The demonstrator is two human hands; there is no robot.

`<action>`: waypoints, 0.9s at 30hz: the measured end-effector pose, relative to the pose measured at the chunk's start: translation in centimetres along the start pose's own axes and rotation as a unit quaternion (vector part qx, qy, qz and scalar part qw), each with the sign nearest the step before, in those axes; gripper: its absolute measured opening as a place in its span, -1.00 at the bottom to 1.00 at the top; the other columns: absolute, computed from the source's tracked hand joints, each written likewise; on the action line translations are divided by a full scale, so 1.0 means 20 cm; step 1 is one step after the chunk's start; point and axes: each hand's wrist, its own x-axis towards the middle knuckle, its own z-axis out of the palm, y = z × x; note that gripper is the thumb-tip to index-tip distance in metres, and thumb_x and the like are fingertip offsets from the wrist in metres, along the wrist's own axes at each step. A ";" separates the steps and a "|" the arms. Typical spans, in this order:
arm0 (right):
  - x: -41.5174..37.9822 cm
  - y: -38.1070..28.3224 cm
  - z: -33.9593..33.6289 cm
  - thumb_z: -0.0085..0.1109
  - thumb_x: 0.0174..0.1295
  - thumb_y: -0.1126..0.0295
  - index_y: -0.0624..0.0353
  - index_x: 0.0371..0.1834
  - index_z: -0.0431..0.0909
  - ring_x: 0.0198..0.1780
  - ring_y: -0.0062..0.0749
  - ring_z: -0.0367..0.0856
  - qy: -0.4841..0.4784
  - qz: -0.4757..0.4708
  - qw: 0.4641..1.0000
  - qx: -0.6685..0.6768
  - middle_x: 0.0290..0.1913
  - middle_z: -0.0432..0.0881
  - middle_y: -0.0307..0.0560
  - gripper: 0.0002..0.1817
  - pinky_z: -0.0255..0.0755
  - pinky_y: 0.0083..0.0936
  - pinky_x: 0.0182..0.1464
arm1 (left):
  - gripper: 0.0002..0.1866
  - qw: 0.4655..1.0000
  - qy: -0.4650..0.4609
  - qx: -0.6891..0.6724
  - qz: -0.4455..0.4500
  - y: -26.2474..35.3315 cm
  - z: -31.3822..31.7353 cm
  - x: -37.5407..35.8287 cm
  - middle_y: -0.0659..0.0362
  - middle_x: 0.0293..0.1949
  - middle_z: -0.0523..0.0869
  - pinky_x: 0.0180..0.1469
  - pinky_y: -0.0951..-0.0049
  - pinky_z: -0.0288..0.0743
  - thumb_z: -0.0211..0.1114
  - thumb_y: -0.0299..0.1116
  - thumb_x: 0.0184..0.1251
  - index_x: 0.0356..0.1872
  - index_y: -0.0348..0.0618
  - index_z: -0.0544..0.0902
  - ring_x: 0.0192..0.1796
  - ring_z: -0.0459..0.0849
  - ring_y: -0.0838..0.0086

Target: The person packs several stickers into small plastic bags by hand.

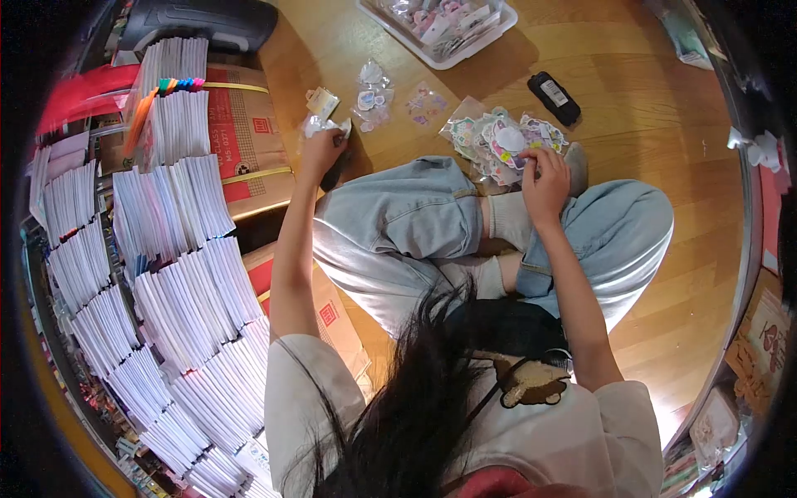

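Observation:
On the left, my left hand [324, 151] is closed at a small clear packet [318, 126] near the cardboard box; what its fingers grip is too small to make out. A yellowish card packet [322, 102] lies just beyond it. My right hand [546, 176] has bent fingers and touches the near right edge of a pile of sticker packets [498, 141] on the wooden floor; its fingertips are too small to read clearly. Between the hands, farther forward, lie a clear packet of white stickers [373, 98] and a packet of small pinkish stickers [426, 105].
A white bin [444, 60] with packets stands at the top. A black case with a white label [554, 99] lies right of the pile. Stacked booklets [187, 282] and a cardboard box [249, 137] fill the left. My crossed legs are below the hands.

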 end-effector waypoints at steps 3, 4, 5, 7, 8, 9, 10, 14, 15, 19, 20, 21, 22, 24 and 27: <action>0.00 0.01 0.00 0.02 0.03 0.49 0.04 -0.43 0.54 -0.21 -0.28 0.47 0.020 -0.007 1.000 0.015 -0.36 0.51 -0.21 -0.89 0.25 -0.39 -0.15 | -0.74 0.987 0.046 -0.138 -0.069 0.03 -0.05 -0.04 0.04 -0.38 0.68 -0.25 0.39 0.48 0.26 -0.27 0.07 -0.22 -0.14 0.64 -0.31 0.66 0.29; -0.01 0.01 0.00 0.02 0.03 0.50 0.05 -0.43 0.54 -0.21 -0.27 0.47 0.026 -0.007 0.999 0.028 -0.37 0.51 -0.20 -0.89 0.26 -0.38 -0.15 | -0.74 0.968 0.081 -0.221 -0.085 0.04 -0.06 -0.05 0.06 -0.39 0.68 -0.26 0.44 0.47 0.26 -0.27 0.09 -0.22 -0.18 0.64 -0.33 0.66 0.34; -0.01 0.01 0.00 0.02 0.02 0.51 0.05 -0.43 0.54 -0.22 -0.26 0.47 0.031 -0.007 0.999 0.043 -0.37 0.51 -0.19 -0.89 0.26 -0.38 -0.15 | -0.73 0.942 0.114 -0.301 -0.100 0.05 -0.08 -0.07 0.08 -0.40 0.68 -0.28 0.49 0.46 0.26 -0.28 0.11 -0.22 -0.23 0.63 -0.35 0.66 0.40; 0.01 0.00 -0.01 0.02 0.04 0.51 0.08 -0.42 0.53 -0.21 -0.22 0.47 0.043 0.003 0.993 0.106 -0.36 0.51 -0.14 -0.90 0.28 -0.37 -0.13 | -0.73 0.853 0.108 -0.493 -0.133 0.22 -0.19 -0.15 0.14 -0.39 0.67 -0.28 0.57 0.44 0.27 -0.27 0.13 -0.24 -0.28 0.63 -0.34 0.62 0.50; 0.00 -0.01 -0.02 0.02 0.04 0.52 0.10 -0.41 0.53 -0.21 -0.21 0.46 0.047 0.007 0.989 0.138 -0.36 0.51 -0.12 -0.90 0.28 -0.37 -0.12 | -0.72 0.793 0.103 -0.581 -0.148 0.35 -0.27 -0.21 0.16 -0.39 0.66 -0.29 0.60 0.42 0.28 -0.27 0.14 -0.25 -0.30 0.62 -0.34 0.60 0.55; 0.00 -0.04 -0.03 0.01 0.08 0.50 0.10 -0.35 0.53 -0.19 -0.23 0.48 0.021 0.011 0.981 0.190 -0.33 0.52 -0.11 -0.89 0.29 -0.38 -0.10 | -0.72 0.789 0.077 -0.589 -0.160 0.51 -0.39 -0.28 0.22 -0.36 0.64 -0.26 0.62 0.42 0.28 -0.26 0.15 -0.26 -0.30 0.62 -0.31 0.56 0.59; 0.01 -0.08 -0.06 0.01 0.13 0.48 0.11 -0.28 0.53 -0.17 -0.26 0.49 -0.004 0.016 0.970 0.241 -0.30 0.54 -0.10 -0.87 0.30 -0.40 -0.08 | -0.72 0.778 0.046 -0.606 -0.162 0.58 -0.43 -0.32 0.21 -0.35 0.64 -0.24 0.62 0.42 0.29 -0.26 0.14 -0.25 -0.29 0.62 -0.29 0.56 0.58; -0.04 -0.22 -0.13 -0.13 0.33 0.28 0.21 0.09 0.39 -0.07 -0.47 0.51 -0.190 0.089 0.825 0.525 -0.13 0.56 -0.14 -0.65 0.34 -0.47 -0.01 | -0.66 0.751 -0.049 -0.635 -0.174 0.88 -0.45 -0.48 0.17 -0.27 0.63 -0.17 0.63 0.41 0.35 -0.25 0.08 -0.20 -0.29 0.60 -0.25 0.57 0.56; -0.05 -0.23 -0.14 -0.18 0.35 0.23 0.20 0.14 0.33 -0.06 -0.49 0.51 -0.203 0.100 0.801 0.553 -0.10 0.55 -0.16 -0.61 0.36 -0.49 -0.02 | -0.64 0.751 -0.063 -0.633 -0.176 0.95 -0.44 -0.49 0.16 -0.25 0.62 -0.15 0.62 0.41 0.37 -0.25 0.07 -0.18 -0.29 0.60 -0.25 0.57 0.56; -0.06 -0.24 -0.15 -0.34 0.40 0.12 0.15 0.26 0.23 -0.02 -0.54 0.50 -0.281 0.213 0.663 0.660 -0.01 0.52 -0.19 -0.52 0.40 -0.53 -0.01 | -0.61 0.814 -0.133 -0.556 -0.101 1.13 -0.38 -0.49 0.16 -0.23 0.63 -0.15 0.57 0.42 0.36 -0.22 0.08 -0.18 -0.33 0.59 -0.24 0.55 0.56; -0.05 -0.24 -0.16 -0.37 0.41 0.11 0.13 0.26 0.24 0.00 -0.54 0.50 -0.305 0.255 0.613 0.682 0.00 0.52 -0.19 -0.52 0.41 -0.53 0.00 | -0.64 0.834 -0.112 -0.533 -0.087 1.14 -0.38 -0.46 0.17 -0.26 0.63 -0.14 0.57 0.41 0.34 -0.22 0.10 -0.20 -0.33 0.60 -0.24 0.55 0.57; -0.03 -0.25 -0.20 -0.35 0.41 0.13 0.13 0.23 0.27 0.00 -0.55 0.50 -0.303 0.258 0.639 0.658 -0.01 0.52 -0.21 -0.54 0.41 -0.50 0.02 | -0.66 0.852 -0.091 -0.509 -0.075 1.13 -0.38 -0.43 0.18 -0.29 0.64 -0.14 0.57 0.40 0.32 -0.23 0.12 -0.23 -0.33 0.61 -0.25 0.55 0.57; -0.03 -0.22 -0.17 -0.34 0.41 0.13 0.12 0.22 0.28 0.00 -0.56 0.50 -0.281 0.242 0.655 0.658 -0.01 0.52 -0.22 -0.55 0.41 -0.50 0.01 | -0.68 0.870 -0.068 -0.485 -0.062 1.13 -0.38 -0.41 0.18 -0.31 0.65 -0.14 0.58 0.40 0.30 -0.23 0.15 -0.25 -0.32 0.62 -0.26 0.55 0.57; -0.03 -0.17 -0.10 -0.31 0.40 0.13 0.12 0.21 0.30 -0.02 -0.57 0.51 -0.237 0.210 0.685 0.656 -0.01 0.53 -0.24 -0.56 0.42 -0.50 -0.01 | -0.75 0.887 0.099 -0.449 -0.034 1.15 -0.39 -0.39 0.18 -0.37 0.66 -0.15 0.56 0.40 0.21 -0.28 0.23 -0.29 -0.31 0.64 -0.27 0.55 0.59; -0.04 -0.16 -0.06 -0.29 0.39 0.13 0.12 0.19 0.32 -0.01 -0.54 0.50 -0.200 0.264 0.615 0.716 -0.01 0.52 -0.23 -0.57 0.41 -0.45 0.01 | -0.78 0.855 0.236 -0.460 0.021 1.23 -0.39 -0.41 0.15 -0.33 0.67 -0.14 0.57 0.41 0.15 -0.33 0.28 -0.23 -0.29 0.62 -0.25 0.57 0.57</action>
